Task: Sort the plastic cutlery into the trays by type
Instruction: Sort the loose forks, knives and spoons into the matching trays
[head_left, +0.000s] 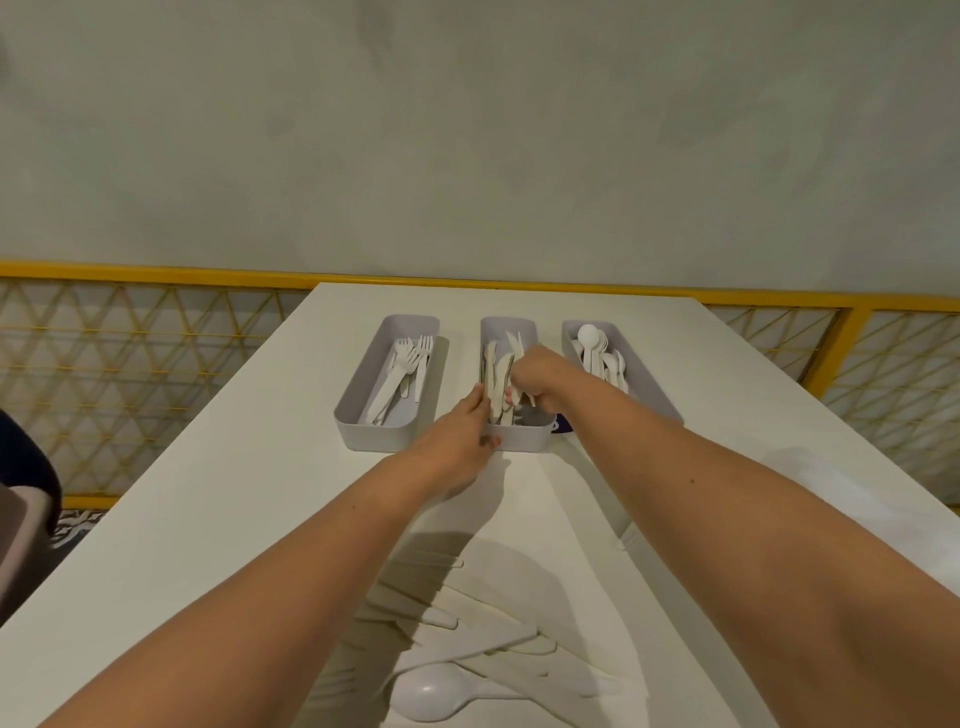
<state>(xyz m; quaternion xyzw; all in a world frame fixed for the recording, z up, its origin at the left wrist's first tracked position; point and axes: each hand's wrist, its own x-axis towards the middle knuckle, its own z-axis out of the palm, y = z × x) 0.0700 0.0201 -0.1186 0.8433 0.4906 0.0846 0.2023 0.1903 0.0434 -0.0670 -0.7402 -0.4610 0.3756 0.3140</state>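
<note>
Head view: both arms stretch forward. The left hand (460, 434) grips the middle tray (525, 439) at its near corner. The right hand (537, 378) clasps knives (492, 365) inside it.

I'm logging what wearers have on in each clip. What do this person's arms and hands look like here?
Almost nothing is worn. The left hand and right hand are ungloved, and no sleeves, watch or bracelets show up to the frame's edge. I can make out no rings. A couple of nails look tinted pink, perhaps polish.
</note>
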